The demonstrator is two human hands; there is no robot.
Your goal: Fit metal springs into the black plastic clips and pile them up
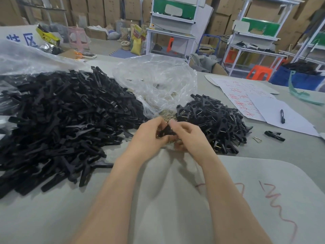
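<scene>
A black clip [167, 132] sits between the two hands, just above the grey surface [123, 199] and right in front of a small heap of brass-coloured springs [168, 116]. The left hand [151, 135] curls its fingers round the clip from the left, and the right hand [189, 136] pinches it from the other side, thumb and fingers bent in on it. The fingertips are blurred, so I cannot tell whether a spring is already in the clip.

The springs spill from the mouth of a crumpled clear plastic bag [158, 80] that lies just behind the hands. To the right of the hands, touching the edge of the springs, is a pile of assembled clips [216, 120], with metal wire glinting on many of them. To the left spreads a much larger heap of loose black clip parts [61, 111], lying partly on another sheet of clear plastic [26, 59].

Further right on the surface, apart from the piles, lie a single clip [274, 135] and one loose spring [257, 139] beside it. Beyond them are white papers with red writing [246, 99] and a black pen [282, 116] resting on one sheet. Red scribbles [276, 203] mark the near right part of the surface. Behind are white metal workbenches [172, 32], an orange stool [258, 72] and stacked cardboard boxes [98, 9].
</scene>
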